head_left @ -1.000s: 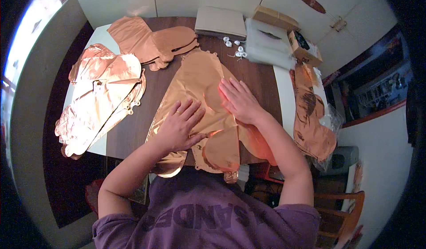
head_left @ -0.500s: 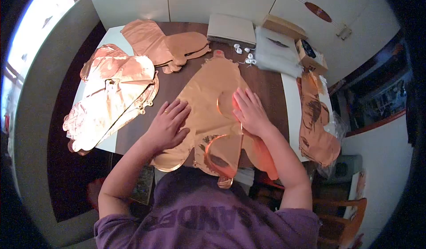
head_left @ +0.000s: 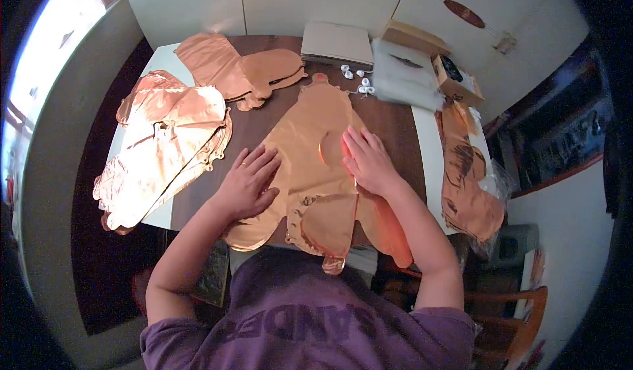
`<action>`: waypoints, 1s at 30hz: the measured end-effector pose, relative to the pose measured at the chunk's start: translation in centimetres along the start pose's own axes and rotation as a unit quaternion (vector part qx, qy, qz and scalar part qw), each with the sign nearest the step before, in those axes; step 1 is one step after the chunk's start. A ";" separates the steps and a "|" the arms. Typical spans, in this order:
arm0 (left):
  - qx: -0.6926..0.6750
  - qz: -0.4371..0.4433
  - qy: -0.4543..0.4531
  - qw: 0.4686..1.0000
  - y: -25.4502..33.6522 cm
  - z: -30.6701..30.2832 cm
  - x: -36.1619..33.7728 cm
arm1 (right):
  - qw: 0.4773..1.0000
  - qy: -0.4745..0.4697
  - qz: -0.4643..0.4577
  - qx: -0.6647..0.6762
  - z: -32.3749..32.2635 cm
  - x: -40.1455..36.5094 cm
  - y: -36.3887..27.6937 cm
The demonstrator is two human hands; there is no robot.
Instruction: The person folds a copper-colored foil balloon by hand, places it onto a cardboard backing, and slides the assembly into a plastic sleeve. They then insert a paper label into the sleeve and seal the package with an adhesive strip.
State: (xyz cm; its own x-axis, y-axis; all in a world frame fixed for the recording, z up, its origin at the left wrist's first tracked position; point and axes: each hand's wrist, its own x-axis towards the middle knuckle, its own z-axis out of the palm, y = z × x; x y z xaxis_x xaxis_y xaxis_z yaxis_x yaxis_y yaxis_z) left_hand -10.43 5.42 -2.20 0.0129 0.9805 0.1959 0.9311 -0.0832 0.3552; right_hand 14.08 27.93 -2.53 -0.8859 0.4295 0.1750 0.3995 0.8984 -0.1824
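A large copper-coloured foil piece lies flat on the dark table in front of me, its lobed lower end reaching the near edge. My left hand rests on its left side, palm down, fingers spread, a ring on one finger. On its right side lies my right hand, also palm down with the fingers stretched out. Neither hand grips anything. A folded lobe of the foil sits between my forearms, and a small red mark shows at the foil's top tip.
Shiny foil pieces are stacked at the left, with more foil behind. White coils, a flat box, a clear plastic bag and an open carton stand at the back. Another foil stack lies right.
The view has shifted slightly. Both hands remain flat on the foil in nearly the same places, and the folded lobe at the near end looks flatter.
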 end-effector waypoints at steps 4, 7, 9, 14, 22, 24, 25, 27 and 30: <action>0.005 -0.005 0.002 1.000 0.2 -0.2 -0.1 | 1.000 -0.003 0.001 -0.001 -0.4 -0.5 -0.3; 0.015 -0.005 0.000 1.000 0.5 -0.7 0.0 | 1.000 0.008 -0.013 -0.007 -0.2 -0.4 0.0; 0.003 -0.012 0.009 1.000 1.0 -1.4 0.4 | 0.999 0.024 -0.021 -0.017 0.4 -0.3 0.2; -0.096 0.054 0.036 0.993 5.3 -2.4 4.6 | 1.000 0.014 -0.005 -0.013 0.6 -0.3 0.2; 0.000 0.159 -0.018 0.987 4.8 2.8 6.2 | 0.998 0.059 0.004 0.007 0.8 -0.6 0.6; -0.023 0.153 0.010 0.988 4.6 3.3 5.9 | 0.988 0.136 0.018 0.070 0.7 -0.7 1.2; -0.028 0.153 0.010 0.988 4.6 3.3 6.1 | 0.986 0.142 0.051 0.072 -0.3 -1.2 1.0; -0.040 0.151 0.009 0.988 4.6 3.2 6.0 | 0.978 0.152 0.116 0.078 -3.9 -4.0 0.3; -0.058 0.140 -0.002 0.988 4.7 3.0 6.0 | 0.953 0.031 0.302 -0.005 -8.4 -9.7 -2.2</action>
State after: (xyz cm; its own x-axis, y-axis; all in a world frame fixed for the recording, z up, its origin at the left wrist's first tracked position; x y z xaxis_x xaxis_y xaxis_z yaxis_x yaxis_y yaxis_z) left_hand -4.83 11.45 -2.10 0.2658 0.9168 0.2980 0.8423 -0.3712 0.3908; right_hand 23.80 22.57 4.27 -0.4787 0.8725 0.0981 0.8345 0.4869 -0.2580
